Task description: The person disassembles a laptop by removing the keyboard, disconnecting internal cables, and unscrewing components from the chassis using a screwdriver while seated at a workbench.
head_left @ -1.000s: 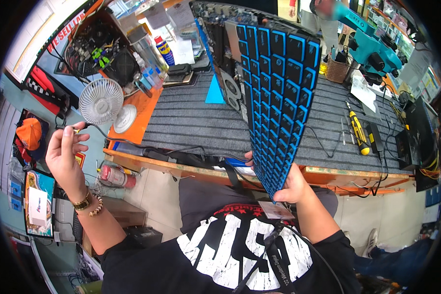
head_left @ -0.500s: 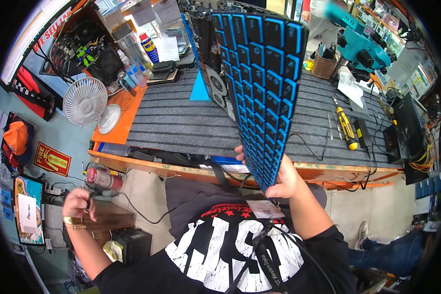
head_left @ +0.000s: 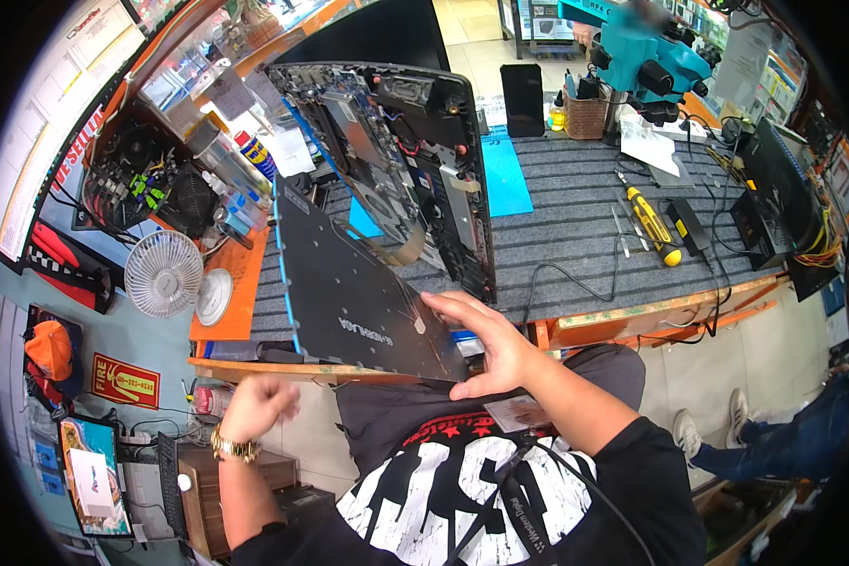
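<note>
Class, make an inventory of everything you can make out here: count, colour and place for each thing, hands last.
mat: 1, grey, centre
laptop: 1, dark, over mat
keyboard: 1, black, before laptop
screwdriver: 1, yellow-black, mat's right
microscope: 1, teal, upper right
basket: 1, brown, beside microscope
fan: 1, white, left
spray can: 1, blue-yellow, upper left
cap: 1, orange, far left
sign: 1, red, below fan
screen: 1, bluish, lower left
shoes: 2, pale, lower right
left hand: 1, bare, lower left
right hand: 1, bare, on keyboard

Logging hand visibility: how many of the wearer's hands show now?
2: the right hand holds the dark panel by its edge; the left hand is apart from it, lower left.
</note>
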`<state>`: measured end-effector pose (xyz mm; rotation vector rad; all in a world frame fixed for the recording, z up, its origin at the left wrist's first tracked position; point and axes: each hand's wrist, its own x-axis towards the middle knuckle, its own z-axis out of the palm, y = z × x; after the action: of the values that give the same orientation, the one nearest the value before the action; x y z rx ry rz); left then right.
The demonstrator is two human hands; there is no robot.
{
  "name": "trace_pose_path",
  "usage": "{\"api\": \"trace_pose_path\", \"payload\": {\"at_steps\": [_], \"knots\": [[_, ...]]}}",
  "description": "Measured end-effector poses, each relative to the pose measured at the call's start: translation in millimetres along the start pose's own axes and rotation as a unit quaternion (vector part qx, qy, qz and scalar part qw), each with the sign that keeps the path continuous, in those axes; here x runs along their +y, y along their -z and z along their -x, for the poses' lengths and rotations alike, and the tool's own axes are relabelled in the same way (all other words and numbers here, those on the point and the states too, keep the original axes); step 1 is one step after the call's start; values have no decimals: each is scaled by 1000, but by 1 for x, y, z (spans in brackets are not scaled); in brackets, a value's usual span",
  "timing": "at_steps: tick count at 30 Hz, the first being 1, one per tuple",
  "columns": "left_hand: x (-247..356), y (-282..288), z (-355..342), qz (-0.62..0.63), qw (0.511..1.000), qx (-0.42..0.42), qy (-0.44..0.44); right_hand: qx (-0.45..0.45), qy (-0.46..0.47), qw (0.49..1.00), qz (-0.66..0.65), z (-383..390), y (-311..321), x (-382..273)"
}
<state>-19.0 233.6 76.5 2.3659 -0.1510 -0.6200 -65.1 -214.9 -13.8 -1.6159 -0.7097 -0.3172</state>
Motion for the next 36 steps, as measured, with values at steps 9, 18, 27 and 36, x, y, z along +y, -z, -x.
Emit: {"api": "trace_pose_path", "payload": {"at_steps": [9,18,27,36], "knots": [[187,-41,-91,33,849,229,-476,13,24,1000,5,2,1,-2],[240,-85,-120,180,893,216,-351,19,20,999,-22,2,1,-3],[254,-87,-115,220,895,210,-327,9,27,1000,6,0,3,-5],[260,-90,-113,250,893,218,-305,7,20,1000,0,0,3,-6]]}}
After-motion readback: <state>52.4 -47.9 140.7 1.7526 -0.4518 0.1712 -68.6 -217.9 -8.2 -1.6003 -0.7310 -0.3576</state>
